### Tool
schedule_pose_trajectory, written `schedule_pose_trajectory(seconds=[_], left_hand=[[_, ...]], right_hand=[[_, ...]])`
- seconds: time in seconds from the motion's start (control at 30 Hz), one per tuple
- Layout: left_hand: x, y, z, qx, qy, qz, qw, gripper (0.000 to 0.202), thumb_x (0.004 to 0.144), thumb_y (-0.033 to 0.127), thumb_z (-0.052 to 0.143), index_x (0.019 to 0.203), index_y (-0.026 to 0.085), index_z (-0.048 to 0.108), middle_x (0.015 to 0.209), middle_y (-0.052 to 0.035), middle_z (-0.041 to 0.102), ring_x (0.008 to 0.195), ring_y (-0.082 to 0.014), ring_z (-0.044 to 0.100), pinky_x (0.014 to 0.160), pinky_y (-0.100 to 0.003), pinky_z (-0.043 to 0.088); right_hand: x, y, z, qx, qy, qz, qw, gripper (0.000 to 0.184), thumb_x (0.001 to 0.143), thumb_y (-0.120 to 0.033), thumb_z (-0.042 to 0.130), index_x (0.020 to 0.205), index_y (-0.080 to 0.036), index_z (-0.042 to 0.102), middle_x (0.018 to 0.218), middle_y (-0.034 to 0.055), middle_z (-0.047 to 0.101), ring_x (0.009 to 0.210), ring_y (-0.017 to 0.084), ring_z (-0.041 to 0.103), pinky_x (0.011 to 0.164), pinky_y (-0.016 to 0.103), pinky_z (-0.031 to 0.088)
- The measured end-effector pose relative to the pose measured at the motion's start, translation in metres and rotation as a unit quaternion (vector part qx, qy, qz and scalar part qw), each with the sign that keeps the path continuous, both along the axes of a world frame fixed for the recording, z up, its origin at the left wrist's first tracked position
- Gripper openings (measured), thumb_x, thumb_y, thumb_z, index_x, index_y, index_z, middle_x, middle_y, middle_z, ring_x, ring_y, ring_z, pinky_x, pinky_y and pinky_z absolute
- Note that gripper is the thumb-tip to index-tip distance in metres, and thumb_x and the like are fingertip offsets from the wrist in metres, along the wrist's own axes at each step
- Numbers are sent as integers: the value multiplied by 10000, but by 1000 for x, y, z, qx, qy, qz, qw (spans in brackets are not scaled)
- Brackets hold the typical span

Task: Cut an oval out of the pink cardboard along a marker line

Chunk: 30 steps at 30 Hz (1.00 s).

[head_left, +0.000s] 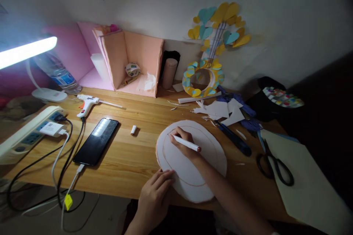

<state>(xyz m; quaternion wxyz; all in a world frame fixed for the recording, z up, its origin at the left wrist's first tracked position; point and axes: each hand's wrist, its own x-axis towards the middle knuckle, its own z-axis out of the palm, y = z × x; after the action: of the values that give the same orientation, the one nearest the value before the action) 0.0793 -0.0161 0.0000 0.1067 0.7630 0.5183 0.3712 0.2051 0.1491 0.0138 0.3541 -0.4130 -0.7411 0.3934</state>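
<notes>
A white, roughly round board (190,191) lies at the front edge of the wooden desk, with an orange-brown line drawn inside its rim. My right hand (183,141) grips a white marker (187,143), its tip touching the board near the upper left of the line. At the board's lower left edge my left hand (158,189) rests, fingers stretched out and lying flat against the rim. The marker's small white cap (134,130) sits on the desk to the left of the board.
Left are a phone (96,143), glue gun (88,104), power strip (33,132) with cables, and lit lamp (27,51). Behind stand a peach foam box (142,53) and paper-heart guitar (204,77). Paper scraps (215,110), a cutter (234,139) and scissors (273,165) lie right.
</notes>
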Motion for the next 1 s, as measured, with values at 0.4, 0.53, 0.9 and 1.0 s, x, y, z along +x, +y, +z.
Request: schedule_pose_trajectory(seconds=[0.4,0.53,0.9,1.0], left_hand=[[-1,0,-2,-1,-12,-5,1000,314,824,40,426,1047,183,594,1128,-71,684,1041,-202,635,933,-384,526],[0,0,-1,5,-16,1,1000,340,806,31,427,1053,190,600,1116,-70,689,1034,-202,640,931,-382,527],[1,0,-3,1,-20,6,1000,339,797,30,440,1046,188,609,1105,-63,693,1028,-198,638,946,-391,518],[1,0,-3,-3,-23,8,1000,359,796,28,429,1049,202,614,1104,-60,694,1034,-195,637,949,-387,515]], right_hand=[[2,1,4,-13,-6,47,999,125,805,-293,568,713,-233,507,699,-26,594,664,144,555,634,257,418],[3,2,3,-18,-10,60,998,125,804,-317,566,720,-233,525,705,-24,605,651,143,548,624,259,416],[6,1,5,-40,-9,119,992,156,805,-310,585,691,-218,533,682,-24,578,669,142,535,629,258,398],[7,1,7,-55,-19,136,989,143,801,-313,590,703,-212,562,687,-19,594,658,142,533,616,260,394]])
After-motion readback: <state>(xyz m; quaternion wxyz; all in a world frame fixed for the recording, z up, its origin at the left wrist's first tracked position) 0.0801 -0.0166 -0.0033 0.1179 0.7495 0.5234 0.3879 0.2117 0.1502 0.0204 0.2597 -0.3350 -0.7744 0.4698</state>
